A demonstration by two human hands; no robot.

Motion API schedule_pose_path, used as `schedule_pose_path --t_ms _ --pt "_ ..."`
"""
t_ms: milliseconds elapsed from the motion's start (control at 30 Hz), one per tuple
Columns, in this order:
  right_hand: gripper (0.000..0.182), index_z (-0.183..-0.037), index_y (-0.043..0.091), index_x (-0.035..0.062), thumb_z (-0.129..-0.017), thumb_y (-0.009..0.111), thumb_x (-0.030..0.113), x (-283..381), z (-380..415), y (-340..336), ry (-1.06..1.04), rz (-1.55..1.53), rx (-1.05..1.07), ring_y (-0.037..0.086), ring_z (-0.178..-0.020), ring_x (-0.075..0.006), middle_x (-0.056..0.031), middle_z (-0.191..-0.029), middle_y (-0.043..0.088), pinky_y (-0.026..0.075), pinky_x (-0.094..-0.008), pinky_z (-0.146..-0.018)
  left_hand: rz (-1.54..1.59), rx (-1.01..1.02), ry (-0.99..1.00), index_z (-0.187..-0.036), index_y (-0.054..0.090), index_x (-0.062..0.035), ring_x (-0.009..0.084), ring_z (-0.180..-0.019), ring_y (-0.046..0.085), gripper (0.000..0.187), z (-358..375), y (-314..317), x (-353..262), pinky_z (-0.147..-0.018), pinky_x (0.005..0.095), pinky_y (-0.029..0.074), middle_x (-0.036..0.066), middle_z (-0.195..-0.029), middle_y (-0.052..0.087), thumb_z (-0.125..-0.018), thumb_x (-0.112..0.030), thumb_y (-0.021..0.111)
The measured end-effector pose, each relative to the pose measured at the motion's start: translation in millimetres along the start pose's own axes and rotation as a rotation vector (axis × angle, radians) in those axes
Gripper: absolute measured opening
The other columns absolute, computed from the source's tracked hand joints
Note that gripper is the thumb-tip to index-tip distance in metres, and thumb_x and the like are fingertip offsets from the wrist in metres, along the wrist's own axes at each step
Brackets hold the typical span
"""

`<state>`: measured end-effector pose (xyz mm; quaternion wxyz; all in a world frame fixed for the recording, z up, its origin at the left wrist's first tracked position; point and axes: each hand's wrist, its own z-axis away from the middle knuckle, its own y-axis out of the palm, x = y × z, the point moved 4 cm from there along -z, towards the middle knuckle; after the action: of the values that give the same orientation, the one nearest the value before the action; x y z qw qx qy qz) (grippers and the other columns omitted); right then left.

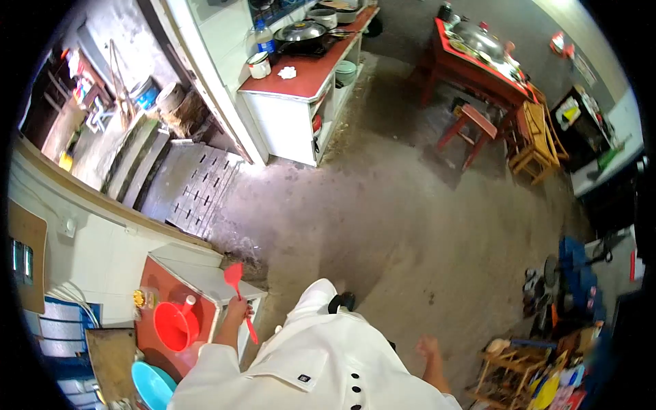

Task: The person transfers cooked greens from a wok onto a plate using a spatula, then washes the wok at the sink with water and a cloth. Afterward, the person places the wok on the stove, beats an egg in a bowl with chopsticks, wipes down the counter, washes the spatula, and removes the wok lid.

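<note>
My left hand (238, 311) is closed around the handle of a red spatula (234, 275), its broad head pointing up and away from me. The hand is beside the edge of a red-topped counter (154, 335). On that counter stand a red plastic container (171, 328) with a pale handle showing at its rim, and a light-blue basin (152, 386). My right hand (429, 347) hangs low at my right side, over the floor. It appears to hold nothing, with the fingers loosely bent and slightly apart.
Ahead, a stove counter (307, 80) bears a lidded wok (301, 31). A doorway with steps (140, 160) is at left. Back right are a red table (471, 78), a stool (471, 130) and wooden chairs (533, 137). Cluttered racks (512, 372) line the lower right.
</note>
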<state>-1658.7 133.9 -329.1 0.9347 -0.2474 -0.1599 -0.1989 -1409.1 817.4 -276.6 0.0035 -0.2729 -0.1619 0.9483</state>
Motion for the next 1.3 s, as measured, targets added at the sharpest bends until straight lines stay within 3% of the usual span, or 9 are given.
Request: schedule_pose_path --t_ms 133,233,333,500,833,1000,1100,1200,1300 --pt "0.037 -0.125 0.054 -0.0005 -0.096 0.052 0.023 287.2 50.7 11.8 -0.255 0.127 -0.013 0.060 -0.097 -0.0188 -0.0107 -0.109 0.063 0.048 -0.0328 -0.083 0.029 -0.118 -0.113 -0.109 0.042 -0.0076 0.0259 -0.049 0.059 0.019 -22.7 26.6 25.1 -0.035 0.0375 0.046 0.017 -0.073 0.059 -0.094 -0.019 0.042" --pt "0.036 -0.122 0.056 -0.0004 -0.095 0.052 0.023 367.8 -48.0 17.7 -0.470 0.066 -0.059 0.060 -0.093 -0.0185 -0.0103 -0.107 0.063 0.048 -0.0313 -0.082 -0.025 -0.147 -0.089 -0.110 0.042 -0.0087 0.0285 -0.049 0.061 0.021 -75.5 51.5 -14.6 -0.034 0.0381 0.047 0.019 -0.073 0.060 -0.092 -0.019 0.040" --pt "0.034 -0.119 0.058 0.0005 -0.095 0.052 0.023 409.6 -95.3 15.6 -0.621 0.281 -0.080 0.059 -0.090 -0.0169 -0.0082 -0.101 0.062 0.047 -0.0300 -0.078 0.022 -0.147 -0.033 -0.103 0.044 -0.0079 0.0257 -0.042 0.055 0.015 -102.9 95.5 -114.6 -0.032 0.0376 0.043 0.015 -0.064 0.055 -0.092 -0.017 0.040" --pt "0.027 -0.108 0.062 0.0031 -0.093 0.053 0.024 371.1 -132.2 19.5 -0.047 -0.152 0.015 0.059 -0.075 -0.0182 -0.0056 -0.086 0.062 0.048 -0.0314 -0.070 -0.159 -0.101 0.437 -0.097 0.049 -0.0028 0.0237 -0.042 0.057 0.017 -154.5 164.7 -338.0 -0.035 0.0372 0.043 0.013 -0.061 0.056 -0.090 -0.017 0.045" --pt "0.036 -0.122 0.053 0.0008 -0.095 0.050 0.026 448.0 -195.3 73.1 0.213 -0.062 0.149 0.059 -0.089 -0.0291 -0.0136 -0.102 0.061 0.049 -0.0431 -0.079 -0.414 -0.248 0.480 -0.098 0.050 0.0010 0.0245 -0.048 0.061 0.026 -220.0 272.1 -696.9 -0.047 0.0383 0.050 0.014 -0.066 0.061 -0.093 -0.024 0.043" --pt "0.042 -0.128 0.048 -0.0004 -0.096 0.048 0.026 647.5 -282.3 76.9 0.147 -0.055 0.164 0.059 -0.096 -0.0346 -0.0176 -0.110 0.060 0.049 -0.0489 -0.083 -0.411 -0.376 0.459 -0.097 0.054 0.0028 0.0313 -0.058 0.065 0.030 -272.5 298.3 -783.7 -0.057 0.0430 0.052 0.020 -0.073 0.064 -0.090 -0.025 0.044" --pt "0.045 -0.133 0.046 -0.0011 -0.097 0.047 0.027 821.0 -296.1 96.4 0.124 -0.156 0.109 0.059 -0.100 -0.0378 -0.0200 -0.115 0.060 0.050 -0.0524 -0.085 -0.396 -0.448 0.405 -0.101 0.058 0.0019 0.0422 -0.089 0.064 0.036 -290.7 309.5 -804.3 -0.079 0.0500 0.050 0.028 -0.090 0.064 -0.087 -0.029 0.046" --pt "0.037 -0.124 0.051 0.0005 -0.094 0.056 0.021 997.2 -304.4 146.0 -0.360 0.082 0.067 0.059 -0.065 -0.0203 -0.0083 -0.086 0.059 0.052 -0.0358 -0.057 -0.531 -0.516 0.417 -0.103 0.059 -0.0001 0.0418 -0.094 0.063 0.035 -298.8 315.6 -839.0 -0.082 0.0504 0.049 0.028 -0.095 0.064 -0.086 -0.028 0.047" --pt "0.033 -0.119 0.057 0.0014 -0.095 0.056 0.024 1119.1 -346.2 209.4 -0.634 0.119 0.382 0.060 -0.075 -0.0143 -0.0066 -0.093 0.064 0.051 -0.0284 -0.067 -0.478 -0.511 0.317 -0.103 0.059 -0.0004 0.0428 -0.097 0.061 0.034 -322.0 315.1 -861.8 -0.083 0.0505 0.048 0.027 -0.097 0.064 -0.085 -0.027 0.047"
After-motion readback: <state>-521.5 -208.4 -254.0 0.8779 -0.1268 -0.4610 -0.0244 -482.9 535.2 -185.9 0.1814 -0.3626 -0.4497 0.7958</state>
